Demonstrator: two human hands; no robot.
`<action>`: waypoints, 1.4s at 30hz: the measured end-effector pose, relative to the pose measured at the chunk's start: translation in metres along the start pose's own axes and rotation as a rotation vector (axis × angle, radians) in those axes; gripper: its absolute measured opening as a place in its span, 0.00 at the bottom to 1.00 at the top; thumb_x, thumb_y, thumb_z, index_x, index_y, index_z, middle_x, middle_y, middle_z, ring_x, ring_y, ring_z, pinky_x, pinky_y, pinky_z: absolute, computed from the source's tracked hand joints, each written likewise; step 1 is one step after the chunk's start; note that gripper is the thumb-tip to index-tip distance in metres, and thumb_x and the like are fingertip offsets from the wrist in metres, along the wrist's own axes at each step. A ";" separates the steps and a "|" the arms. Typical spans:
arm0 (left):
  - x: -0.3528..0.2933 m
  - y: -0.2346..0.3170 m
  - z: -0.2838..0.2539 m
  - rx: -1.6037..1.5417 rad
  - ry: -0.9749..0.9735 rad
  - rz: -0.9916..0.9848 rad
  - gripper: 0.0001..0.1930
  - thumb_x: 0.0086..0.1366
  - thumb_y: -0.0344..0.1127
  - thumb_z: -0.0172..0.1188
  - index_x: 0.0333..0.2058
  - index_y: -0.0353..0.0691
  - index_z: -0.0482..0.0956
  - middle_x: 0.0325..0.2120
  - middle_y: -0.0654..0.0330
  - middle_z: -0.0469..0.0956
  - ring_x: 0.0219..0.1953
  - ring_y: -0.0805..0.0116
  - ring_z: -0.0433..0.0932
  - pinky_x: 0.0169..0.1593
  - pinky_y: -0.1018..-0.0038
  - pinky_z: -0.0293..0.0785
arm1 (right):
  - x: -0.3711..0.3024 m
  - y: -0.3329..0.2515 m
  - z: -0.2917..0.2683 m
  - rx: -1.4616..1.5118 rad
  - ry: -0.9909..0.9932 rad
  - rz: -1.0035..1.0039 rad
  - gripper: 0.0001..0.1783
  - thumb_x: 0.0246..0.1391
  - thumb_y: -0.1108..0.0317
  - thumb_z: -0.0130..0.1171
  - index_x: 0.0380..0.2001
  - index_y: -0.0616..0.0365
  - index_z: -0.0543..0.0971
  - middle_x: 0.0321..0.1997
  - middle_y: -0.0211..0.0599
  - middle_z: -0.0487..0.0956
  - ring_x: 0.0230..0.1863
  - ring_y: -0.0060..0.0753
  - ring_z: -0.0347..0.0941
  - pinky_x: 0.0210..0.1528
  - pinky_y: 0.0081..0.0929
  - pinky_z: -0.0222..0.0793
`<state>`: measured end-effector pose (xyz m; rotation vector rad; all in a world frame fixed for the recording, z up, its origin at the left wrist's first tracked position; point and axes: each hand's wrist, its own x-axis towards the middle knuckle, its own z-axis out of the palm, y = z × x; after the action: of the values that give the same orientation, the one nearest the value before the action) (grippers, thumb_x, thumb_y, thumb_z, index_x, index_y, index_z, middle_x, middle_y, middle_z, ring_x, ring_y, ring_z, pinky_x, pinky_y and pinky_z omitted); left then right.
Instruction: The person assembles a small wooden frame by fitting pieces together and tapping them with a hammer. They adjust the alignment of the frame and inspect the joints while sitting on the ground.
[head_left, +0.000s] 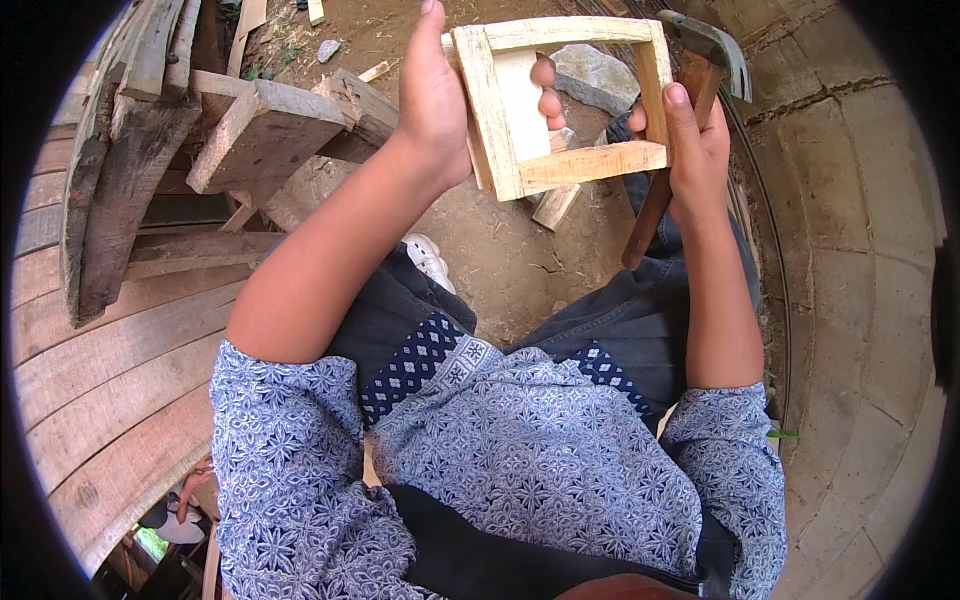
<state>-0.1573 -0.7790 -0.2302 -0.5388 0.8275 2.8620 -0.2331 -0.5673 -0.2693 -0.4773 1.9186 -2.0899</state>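
Up in front of me is a small rectangular wooden frame [592, 168] of pale strips, with a white inner piece [516, 95] along its left part. My left hand [437, 110] grips its left side, the thumb pointing up and the fingertips showing through the opening. On the other side, my right hand [703, 150] holds a claw hammer [648, 222] by its wooden handle, the metal head at the top. The right thumb rests against the frame's right strip, and some right fingertips show behind it.
Rough planks and beams [265, 135] are stacked at the left, close to my left forearm. Beyond the frame lies a grey stone [598, 72], with a wood offcut [556, 207] on the dirt floor. A block wall [850, 250] runs along the right. Another person [180, 515] shows at lower left.
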 end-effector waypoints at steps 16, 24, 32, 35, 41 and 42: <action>0.000 -0.005 -0.004 0.099 -0.137 0.143 0.45 0.65 0.75 0.25 0.41 0.35 0.73 0.25 0.53 0.75 0.25 0.57 0.78 0.33 0.59 0.79 | -0.002 -0.001 0.000 -0.020 0.040 -0.083 0.17 0.67 0.56 0.52 0.45 0.60 0.71 0.29 0.36 0.78 0.28 0.22 0.74 0.30 0.22 0.71; -0.007 0.002 0.003 0.335 -0.334 0.343 0.61 0.51 0.87 0.15 0.56 0.33 0.66 0.32 0.46 0.78 0.30 0.57 0.81 0.35 0.63 0.80 | -0.009 -0.003 -0.007 0.082 0.092 -0.138 0.21 0.62 0.55 0.58 0.44 0.62 0.68 0.30 0.39 0.77 0.29 0.30 0.78 0.33 0.28 0.75; -0.012 -0.001 0.010 0.519 -0.252 0.424 0.56 0.55 0.85 0.24 0.54 0.34 0.67 0.30 0.49 0.78 0.28 0.61 0.81 0.33 0.67 0.82 | -0.011 -0.010 0.000 0.073 0.078 -0.173 0.20 0.65 0.55 0.56 0.43 0.62 0.67 0.29 0.40 0.77 0.28 0.28 0.76 0.31 0.26 0.72; -0.014 -0.002 0.015 0.561 -0.179 0.426 0.54 0.55 0.85 0.26 0.51 0.34 0.68 0.29 0.50 0.77 0.27 0.62 0.81 0.33 0.67 0.82 | -0.010 -0.009 -0.001 0.064 0.086 -0.179 0.20 0.65 0.55 0.56 0.43 0.62 0.67 0.29 0.40 0.77 0.28 0.28 0.76 0.31 0.26 0.73; -0.016 -0.002 0.020 0.615 -0.092 0.446 0.55 0.54 0.86 0.25 0.50 0.35 0.69 0.28 0.50 0.77 0.27 0.62 0.81 0.32 0.66 0.82 | -0.011 -0.012 0.001 0.073 0.114 -0.194 0.18 0.65 0.58 0.56 0.43 0.62 0.67 0.30 0.39 0.77 0.28 0.28 0.76 0.31 0.27 0.73; -0.017 -0.003 0.020 0.609 -0.089 0.444 0.55 0.54 0.86 0.25 0.50 0.35 0.69 0.29 0.50 0.77 0.27 0.61 0.81 0.32 0.67 0.82 | -0.011 -0.013 0.001 0.076 0.112 -0.202 0.17 0.65 0.58 0.56 0.43 0.62 0.67 0.30 0.39 0.77 0.28 0.28 0.76 0.31 0.27 0.73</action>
<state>-0.1473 -0.7665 -0.2098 -0.1598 1.8975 2.7149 -0.2223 -0.5622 -0.2574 -0.5701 1.9131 -2.3532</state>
